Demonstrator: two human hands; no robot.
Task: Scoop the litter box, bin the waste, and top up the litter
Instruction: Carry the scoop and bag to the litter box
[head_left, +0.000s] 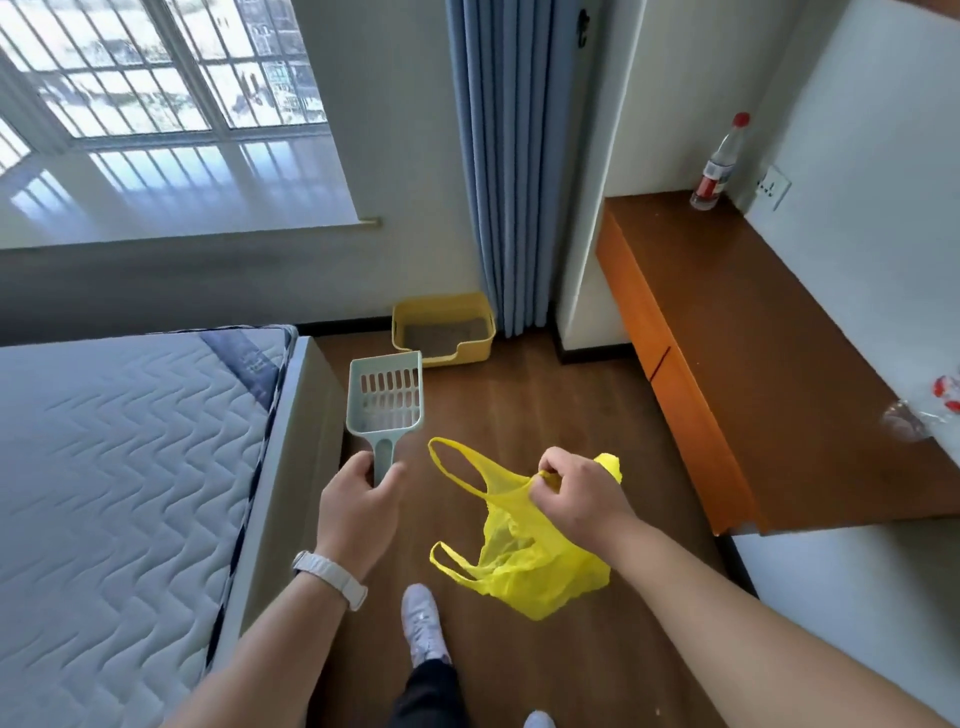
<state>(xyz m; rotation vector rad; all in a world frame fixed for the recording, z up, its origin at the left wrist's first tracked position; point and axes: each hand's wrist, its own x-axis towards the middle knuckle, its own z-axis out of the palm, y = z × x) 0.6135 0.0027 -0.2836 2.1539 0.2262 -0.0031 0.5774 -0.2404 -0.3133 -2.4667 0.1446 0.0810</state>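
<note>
Left grip (358, 499) clamped round the handle of the pale green scoop (387, 402), slotted head pointing to 12 o'clock. Right grip (576, 491) pinches the top edge of the yellow bag (535, 566); the bag hangs crumpled over the wooden floor (561, 415). Yellow litter box (444, 332) on the floor at 12 o'clock, well apart from both hands, just beside the blue curtain (511, 156), grey litter inside. Bed (104, 493) at 9 o'clock. Brown surface (753, 338) at 3 o'clock, with a red-capped bottle (719, 161) upright at its far end.
</note>
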